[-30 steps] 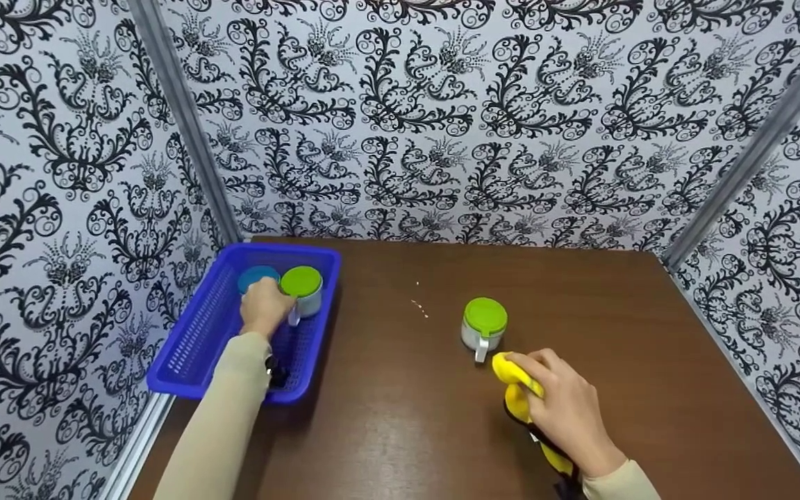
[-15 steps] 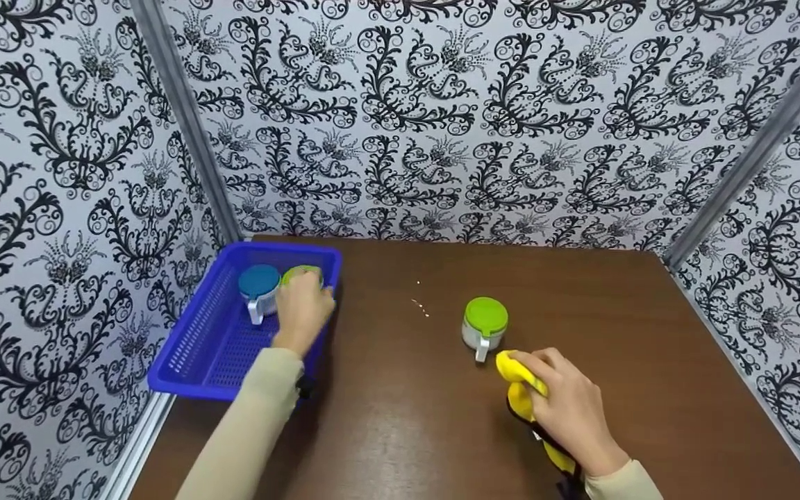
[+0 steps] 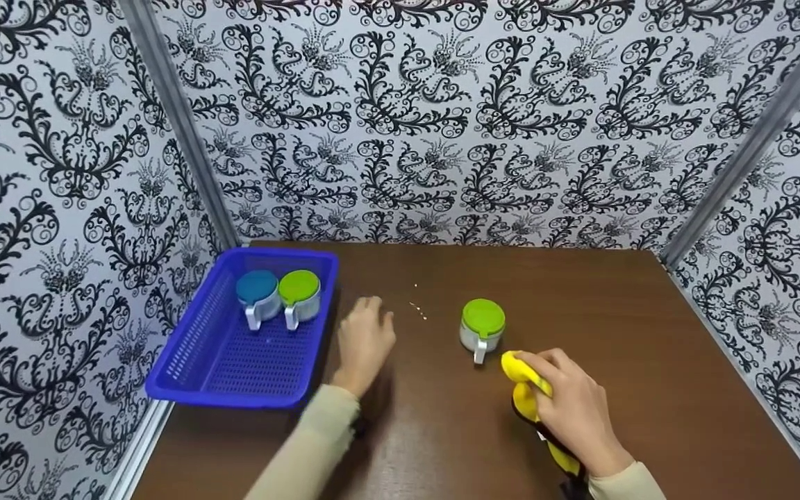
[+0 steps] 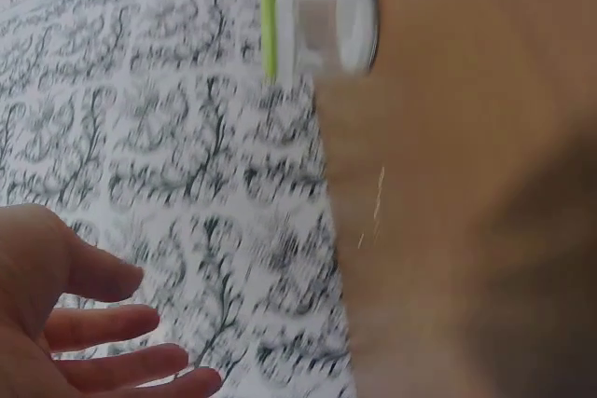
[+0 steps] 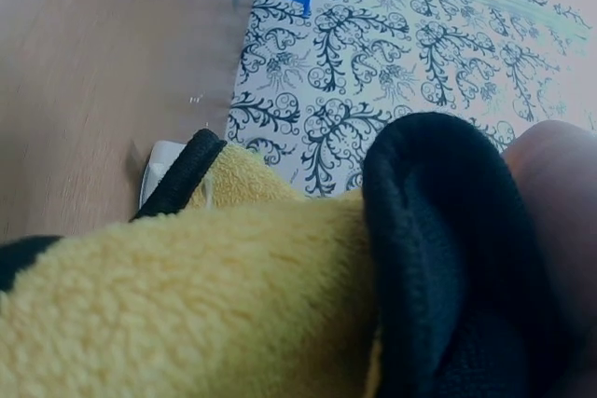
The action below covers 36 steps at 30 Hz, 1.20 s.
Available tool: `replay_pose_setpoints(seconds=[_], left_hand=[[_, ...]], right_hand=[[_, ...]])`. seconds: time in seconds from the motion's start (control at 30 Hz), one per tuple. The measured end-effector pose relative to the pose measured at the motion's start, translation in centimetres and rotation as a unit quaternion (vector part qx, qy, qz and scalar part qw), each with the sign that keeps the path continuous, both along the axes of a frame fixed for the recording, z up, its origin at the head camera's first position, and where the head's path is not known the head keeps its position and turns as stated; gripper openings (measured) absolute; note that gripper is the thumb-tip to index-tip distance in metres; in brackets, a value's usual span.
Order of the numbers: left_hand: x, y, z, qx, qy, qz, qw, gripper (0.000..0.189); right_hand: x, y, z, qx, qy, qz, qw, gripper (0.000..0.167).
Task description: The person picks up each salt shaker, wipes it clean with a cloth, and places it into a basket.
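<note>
My left hand (image 3: 364, 340) hovers over the table just right of the blue basket (image 3: 233, 401), its fingers loosely spread and holding nothing; the left wrist view shows the same relaxed fingers (image 4: 117, 361). My right hand (image 3: 572, 403) grips a yellow cloth with black edging (image 3: 526, 399), which hangs down below the fingers. In the right wrist view the fluffy cloth (image 5: 205, 295) fills the lower part. Between the hands stands a jar with a green lid and white handle (image 3: 483, 321). Inside the basket, a blue-lidded jar (image 3: 258, 292) and a second green-lidded jar (image 3: 300, 295) stand side by side.
A few small pale crumbs (image 3: 419, 310) lie on the brown table (image 3: 435, 417) left of the lone jar. Black-and-white patterned walls (image 3: 428, 125) enclose the table at the back and both sides, with grey metal strips (image 3: 185, 132) at the corners.
My left hand has left the jars in the basket and moved right, out over the table. The right hand has barely moved and keeps its grip on the yellow cloth.
</note>
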<state>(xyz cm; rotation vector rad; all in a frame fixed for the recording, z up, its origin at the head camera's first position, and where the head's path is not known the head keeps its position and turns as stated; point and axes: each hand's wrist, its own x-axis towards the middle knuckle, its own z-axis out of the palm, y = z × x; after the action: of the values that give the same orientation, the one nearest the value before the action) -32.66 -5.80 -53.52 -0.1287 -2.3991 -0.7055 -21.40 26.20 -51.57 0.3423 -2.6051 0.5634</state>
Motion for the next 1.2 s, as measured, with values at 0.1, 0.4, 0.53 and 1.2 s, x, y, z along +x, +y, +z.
replay_pose_setpoints(seconds=[0.1,0.4,0.53,1.2], left_hand=[[0.7,2.4,-1.5,0.027,0.006,-0.014,0.9995,0.022],[2.1,9.1,-4.1,0.143,0.037,-0.082,0.9857,0.028],[2.3,11.3,-5.0,0.177,0.022,-0.080,0.9807,0.034],[0.5,18.0,-8.4,0.275,-0.109,0.010,0.9553,0.020]], right_hand=[[0.0,0.4,-0.1,-0.001,0.003,-0.004,1.0000,0.053],[0.1,1.4,-0.2,0.005,-0.006,-0.018,0.9998,0.049],[0.2,1.7,-0.2,0.005,-0.015,-0.026,0.9995,0.049],[0.7,2.5,-0.9,-0.004,-0.036,-0.041,0.9985,0.049]])
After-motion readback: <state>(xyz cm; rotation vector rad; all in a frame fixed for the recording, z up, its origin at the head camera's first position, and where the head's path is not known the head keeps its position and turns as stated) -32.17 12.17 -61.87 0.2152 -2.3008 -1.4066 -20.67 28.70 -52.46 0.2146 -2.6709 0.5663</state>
